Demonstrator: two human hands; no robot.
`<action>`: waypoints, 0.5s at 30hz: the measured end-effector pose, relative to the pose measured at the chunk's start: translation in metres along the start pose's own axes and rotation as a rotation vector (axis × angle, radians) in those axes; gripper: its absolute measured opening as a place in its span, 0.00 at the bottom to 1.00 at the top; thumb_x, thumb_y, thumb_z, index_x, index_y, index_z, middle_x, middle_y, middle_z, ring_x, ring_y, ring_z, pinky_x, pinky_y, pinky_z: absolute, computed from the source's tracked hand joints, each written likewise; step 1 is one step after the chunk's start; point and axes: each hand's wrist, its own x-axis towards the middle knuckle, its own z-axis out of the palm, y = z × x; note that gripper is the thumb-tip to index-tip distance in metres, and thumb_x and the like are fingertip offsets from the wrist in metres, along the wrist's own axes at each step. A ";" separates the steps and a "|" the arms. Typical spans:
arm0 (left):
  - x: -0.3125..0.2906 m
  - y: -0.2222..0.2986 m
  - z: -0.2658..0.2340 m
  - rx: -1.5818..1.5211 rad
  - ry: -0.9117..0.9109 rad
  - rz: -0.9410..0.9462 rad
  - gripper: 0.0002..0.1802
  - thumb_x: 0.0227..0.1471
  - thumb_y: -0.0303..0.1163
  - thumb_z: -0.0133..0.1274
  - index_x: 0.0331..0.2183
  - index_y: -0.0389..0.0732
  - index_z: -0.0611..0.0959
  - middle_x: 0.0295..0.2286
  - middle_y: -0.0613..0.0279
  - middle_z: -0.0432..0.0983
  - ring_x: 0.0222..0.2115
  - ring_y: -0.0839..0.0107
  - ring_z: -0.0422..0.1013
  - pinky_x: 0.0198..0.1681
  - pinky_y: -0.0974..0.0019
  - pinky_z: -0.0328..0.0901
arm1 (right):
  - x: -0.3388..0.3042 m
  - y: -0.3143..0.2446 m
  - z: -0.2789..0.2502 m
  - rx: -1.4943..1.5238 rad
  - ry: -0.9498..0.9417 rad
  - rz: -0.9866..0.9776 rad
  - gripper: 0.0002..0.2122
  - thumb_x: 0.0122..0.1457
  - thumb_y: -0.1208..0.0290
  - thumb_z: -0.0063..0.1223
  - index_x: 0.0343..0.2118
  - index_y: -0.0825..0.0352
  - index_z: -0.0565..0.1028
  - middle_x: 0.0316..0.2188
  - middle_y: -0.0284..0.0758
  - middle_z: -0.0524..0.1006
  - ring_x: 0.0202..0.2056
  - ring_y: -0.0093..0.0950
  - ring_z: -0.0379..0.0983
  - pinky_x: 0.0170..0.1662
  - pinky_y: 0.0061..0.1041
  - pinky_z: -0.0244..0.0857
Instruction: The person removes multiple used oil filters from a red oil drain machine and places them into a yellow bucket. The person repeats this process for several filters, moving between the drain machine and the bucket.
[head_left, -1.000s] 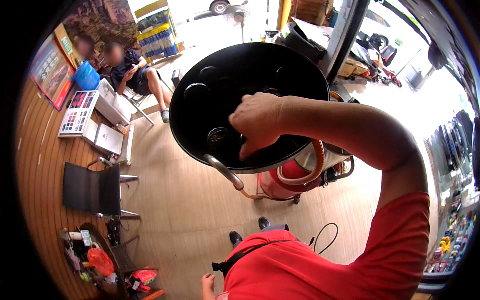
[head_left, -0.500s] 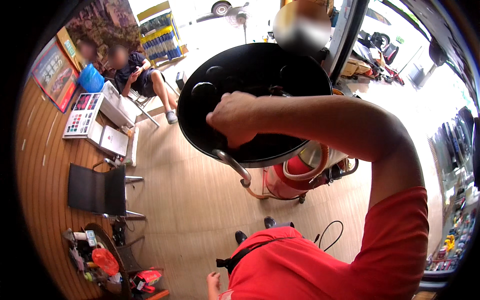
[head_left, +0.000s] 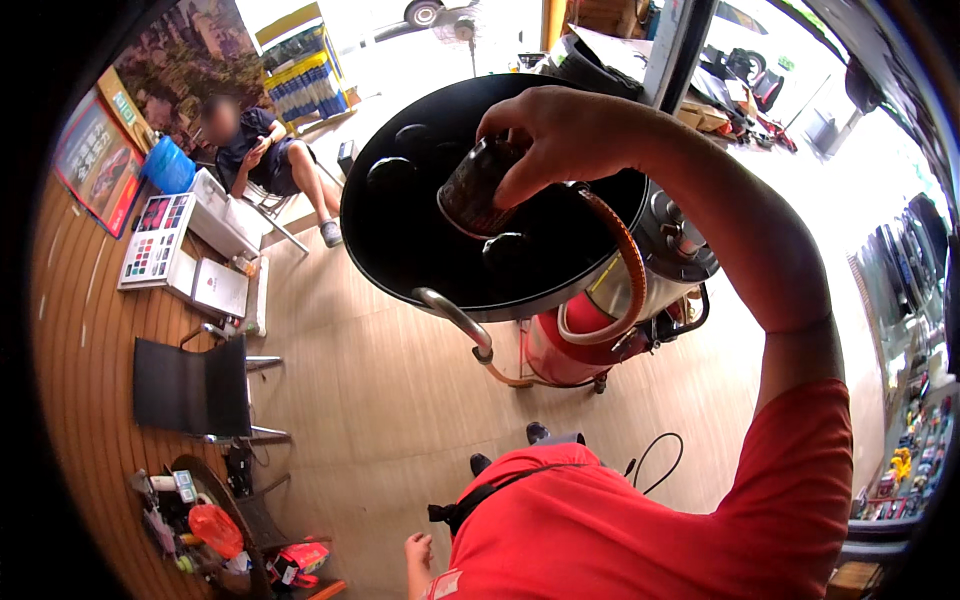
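My right hand is closed around a dark, grimy oil filter, a short metal can tilted over a wide black drain pan. Several round dark shapes show inside the pan, some with a wet-looking shine; what they are is hard to make out. Under the pan stands a red tank with a looped brown hose and a bent metal handle. My left hand hangs low by my red shirt, fingers curled in, with nothing visible in them.
A black chair and a cluttered round table stand at the left. Another person sits at the far left, near a blue tub. A black cable curls on the floor. Shelved goods line the right edge.
My right hand has risen from inside the pan and moved right, bringing the oil filter into sight. A round shape near the pan's middle is now uncovered. The left hand stays low.
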 end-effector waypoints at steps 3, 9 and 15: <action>0.012 0.022 -0.016 -0.083 0.022 0.061 0.28 0.45 0.29 0.58 0.49 0.36 0.72 0.32 0.59 0.74 0.25 0.69 0.69 0.20 0.64 0.64 | -0.005 0.014 -0.004 0.063 0.002 0.007 0.29 0.41 0.62 0.65 0.46 0.72 0.70 0.30 0.41 0.76 0.30 0.27 0.75 0.35 0.24 0.68; -0.015 0.177 -0.069 -0.073 0.220 0.824 0.15 0.45 0.28 0.56 0.37 0.32 0.78 0.29 0.63 0.75 0.27 0.77 0.69 0.30 0.71 0.65 | -0.024 0.042 -0.001 0.238 0.094 -0.038 0.28 0.42 0.63 0.64 0.46 0.72 0.70 0.30 0.39 0.78 0.32 0.26 0.75 0.38 0.22 0.68; -0.341 0.422 -0.047 0.478 0.441 1.572 0.05 0.43 0.20 0.56 0.28 0.37 0.81 0.24 0.56 0.76 0.26 0.63 0.72 0.30 0.65 0.66 | -0.054 0.030 0.012 0.268 0.313 0.007 0.26 0.43 0.69 0.65 0.46 0.70 0.69 0.30 0.40 0.78 0.32 0.25 0.75 0.40 0.23 0.68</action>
